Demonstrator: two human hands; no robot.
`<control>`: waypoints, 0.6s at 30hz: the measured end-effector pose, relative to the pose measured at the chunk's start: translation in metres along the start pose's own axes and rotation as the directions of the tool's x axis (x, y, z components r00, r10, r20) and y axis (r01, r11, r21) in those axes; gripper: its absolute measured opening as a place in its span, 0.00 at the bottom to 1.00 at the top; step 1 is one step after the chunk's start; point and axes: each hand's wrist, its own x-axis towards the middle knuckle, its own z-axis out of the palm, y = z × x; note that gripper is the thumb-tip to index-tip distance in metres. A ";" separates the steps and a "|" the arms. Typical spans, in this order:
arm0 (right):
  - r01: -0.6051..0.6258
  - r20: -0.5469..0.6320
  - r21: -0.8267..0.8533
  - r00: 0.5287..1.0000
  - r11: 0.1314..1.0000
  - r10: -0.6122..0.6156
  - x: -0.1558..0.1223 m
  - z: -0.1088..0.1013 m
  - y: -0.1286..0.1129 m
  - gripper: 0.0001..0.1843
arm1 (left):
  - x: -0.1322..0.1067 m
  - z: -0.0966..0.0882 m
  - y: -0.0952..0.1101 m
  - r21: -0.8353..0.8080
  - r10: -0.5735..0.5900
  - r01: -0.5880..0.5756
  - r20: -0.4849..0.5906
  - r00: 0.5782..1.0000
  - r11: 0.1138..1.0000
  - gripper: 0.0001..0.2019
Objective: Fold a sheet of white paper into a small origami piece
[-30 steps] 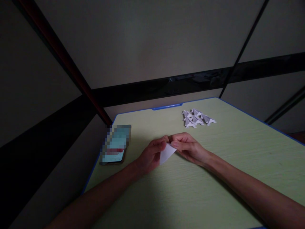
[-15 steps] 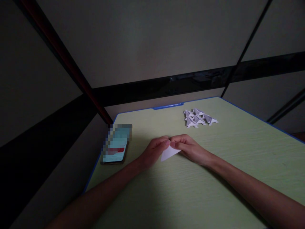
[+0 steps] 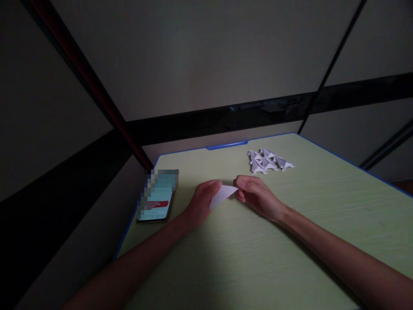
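A small white piece of folded paper [image 3: 222, 196] shows a triangular face above the table. My left hand [image 3: 203, 199] is closed on its left side, the thumb lying on top near the upper edge. The narrow right tip of the paper meets my right hand [image 3: 256, 196], whose fingers are curled with the thumb uppermost. How firmly those fingertips pinch the tip is hard to see. Beyond my right hand lie several white folded-paper figures [image 3: 266, 161], grouped close together on the table.
A phone [image 3: 156, 209] with a lit, partly blurred screen lies at the left edge of the pale green table [image 3: 322, 215]. The table has a blue rim and a blue strip [image 3: 227, 145] at its far edge. Behind it stands a panelled surface with a dark band [image 3: 213, 118].
My hands have moved apart from each other. The paper has shifted slightly left and up with my left hand, turning its point toward my right hand, and more of its face shows.
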 end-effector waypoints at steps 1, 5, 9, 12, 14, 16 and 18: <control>-0.024 0.023 -0.050 0.999 0.998 0.025 0.000 -0.001 0.003 0.14 | -0.001 0.001 -0.003 0.014 0.008 -0.008 0.008 1.000 1.000 0.14; -0.052 0.083 0.031 0.995 0.998 0.049 -0.005 0.003 0.004 0.16 | -0.002 0.007 -0.008 -0.042 -0.016 0.021 0.116 0.993 0.999 0.14; -0.017 0.072 0.235 0.997 0.972 0.000 -0.012 0.012 -0.008 0.18 | -0.002 0.005 -0.002 -0.138 -0.005 0.010 0.040 0.999 0.990 0.09; -0.006 0.116 0.289 0.993 0.957 -0.028 -0.013 0.015 -0.015 0.18 | 0.000 -0.002 0.005 -0.085 0.081 -0.099 -0.188 0.979 0.991 0.08; 0.018 0.080 0.190 0.996 0.982 -0.033 -0.010 0.013 -0.014 0.18 | 0.000 -0.006 0.007 0.023 0.118 -0.116 -0.233 0.965 0.993 0.09; 0.050 -0.054 0.096 0.998 0.994 -0.045 -0.007 0.008 -0.009 0.18 | 0.000 -0.007 0.005 0.088 0.114 -0.098 -0.188 0.976 0.991 0.09; -0.002 -0.063 -0.138 0.998 0.990 -0.007 -0.004 0.001 -0.004 0.18 | 0.001 -0.004 0.000 0.134 0.099 -0.084 -0.110 0.989 0.987 0.12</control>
